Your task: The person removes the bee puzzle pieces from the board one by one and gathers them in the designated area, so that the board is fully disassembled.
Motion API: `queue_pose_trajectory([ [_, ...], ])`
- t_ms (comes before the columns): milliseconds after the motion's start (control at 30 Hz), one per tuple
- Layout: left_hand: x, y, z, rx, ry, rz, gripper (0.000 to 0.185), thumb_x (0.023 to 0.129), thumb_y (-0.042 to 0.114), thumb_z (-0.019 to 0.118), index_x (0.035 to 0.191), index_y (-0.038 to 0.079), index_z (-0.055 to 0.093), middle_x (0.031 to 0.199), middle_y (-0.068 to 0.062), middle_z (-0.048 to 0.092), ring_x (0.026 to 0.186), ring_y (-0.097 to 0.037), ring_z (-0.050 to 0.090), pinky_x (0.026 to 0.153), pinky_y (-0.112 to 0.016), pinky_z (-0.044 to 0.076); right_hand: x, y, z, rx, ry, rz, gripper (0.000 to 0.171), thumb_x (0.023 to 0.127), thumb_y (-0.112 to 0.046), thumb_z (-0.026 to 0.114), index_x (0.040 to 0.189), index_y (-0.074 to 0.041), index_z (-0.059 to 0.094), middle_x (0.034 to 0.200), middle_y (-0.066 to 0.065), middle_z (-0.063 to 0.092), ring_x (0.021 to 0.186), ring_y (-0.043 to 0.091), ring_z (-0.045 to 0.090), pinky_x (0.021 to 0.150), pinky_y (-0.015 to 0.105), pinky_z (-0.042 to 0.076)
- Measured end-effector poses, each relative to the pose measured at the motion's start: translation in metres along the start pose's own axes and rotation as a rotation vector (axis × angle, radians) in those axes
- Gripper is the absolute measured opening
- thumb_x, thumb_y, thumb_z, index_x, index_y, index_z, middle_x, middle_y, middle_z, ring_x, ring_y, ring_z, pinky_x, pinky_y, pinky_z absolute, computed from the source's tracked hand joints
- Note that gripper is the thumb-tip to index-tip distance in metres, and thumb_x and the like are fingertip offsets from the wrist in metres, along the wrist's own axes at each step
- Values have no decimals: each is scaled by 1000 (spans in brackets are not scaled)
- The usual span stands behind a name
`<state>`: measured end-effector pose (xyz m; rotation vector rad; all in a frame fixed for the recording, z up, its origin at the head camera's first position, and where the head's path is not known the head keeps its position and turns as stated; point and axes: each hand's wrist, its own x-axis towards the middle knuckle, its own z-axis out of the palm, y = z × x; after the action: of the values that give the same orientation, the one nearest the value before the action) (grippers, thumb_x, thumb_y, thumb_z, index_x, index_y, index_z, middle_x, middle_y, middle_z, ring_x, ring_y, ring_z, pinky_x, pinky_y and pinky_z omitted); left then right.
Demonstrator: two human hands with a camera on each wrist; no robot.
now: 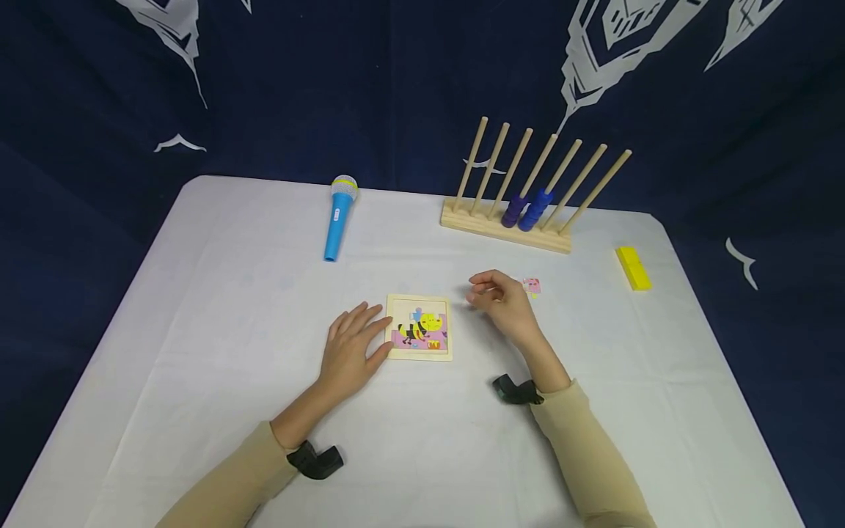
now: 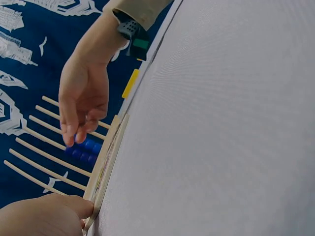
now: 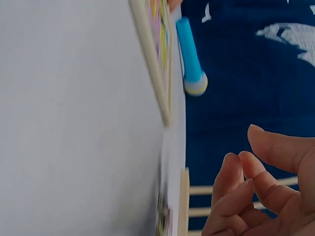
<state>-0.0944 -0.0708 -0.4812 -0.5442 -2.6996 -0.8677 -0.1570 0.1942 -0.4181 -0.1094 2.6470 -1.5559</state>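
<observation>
A wooden picture puzzle (image 1: 422, 353) showing a bee lies flat on the white table, with bare wood in the upper part of its frame. My left hand (image 1: 352, 350) rests along its left side, fingers spread, thumb and index fingertip touching the frame edge. To the right of the puzzle, my right hand (image 1: 503, 304) hovers over the table with loosely bent fingers. In the right wrist view a gap shows between the thumb (image 3: 275, 146) and the other fingers, and nothing is held. A small pink puzzle piece (image 1: 531, 284) lies just beyond the right hand, partly hidden behind it.
Toward the back stands a wooden peg rack (image 1: 505, 233) with purple and blue beads on two of its pegs. A blue toy microphone (image 1: 337, 224) lies at the back left. Near the right edge sits a yellow block (image 1: 634, 268). A dark patterned cloth (image 1: 297, 88) hangs behind the table.
</observation>
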Motion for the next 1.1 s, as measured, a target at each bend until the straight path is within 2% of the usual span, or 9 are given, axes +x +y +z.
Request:
queue_pose_trajectory([
  [233, 0, 0, 0, 10, -3, -6, 39, 80, 27, 63, 116, 12, 59, 130, -7, 48, 128, -27, 31, 102, -49, 18, -5, -23, 32, 23, -130, -74, 31, 77, -12, 68, 106, -5, 58, 98, 11, 58, 69, 20, 54, 57, 26, 45],
  [400, 1, 0, 0, 16, -8, -4, 38, 81, 29, 62, 116, 13, 59, 130, -6, 48, 128, -26, 31, 103, -48, 17, -6, -27, 50, 0, -198, -117, 33, 77, -11, 68, 108, -6, 58, 102, 12, 59, 71, 17, 56, 63, 29, 45],
  [667, 1, -1, 0, 20, -8, 4, 38, 81, 29, 62, 116, 13, 59, 130, -7, 48, 128, -27, 31, 102, -49, 18, -6, -19, 64, -34, -215, -113, 36, 74, -11, 71, 108, -9, 59, 101, 11, 59, 71, 19, 54, 68, 29, 43],
  [800, 2, -1, 0, 14, -11, 3, 38, 82, 28, 62, 116, 12, 59, 130, -7, 48, 128, -27, 31, 102, -49, 18, -8, -22, 64, -36, -217, -83, 38, 74, -7, 70, 110, -4, 57, 103, 15, 58, 75, 24, 54, 69, 30, 42],
  [1100, 1, 0, -1, 7, -14, 3, 37, 81, 27, 62, 115, 11, 60, 130, -8, 48, 128, -27, 31, 102, -49, 17, -6, -10, 70, -78, -185, -100, 38, 71, -9, 73, 106, -9, 58, 99, 6, 56, 71, 15, 52, 64, 26, 44],
])
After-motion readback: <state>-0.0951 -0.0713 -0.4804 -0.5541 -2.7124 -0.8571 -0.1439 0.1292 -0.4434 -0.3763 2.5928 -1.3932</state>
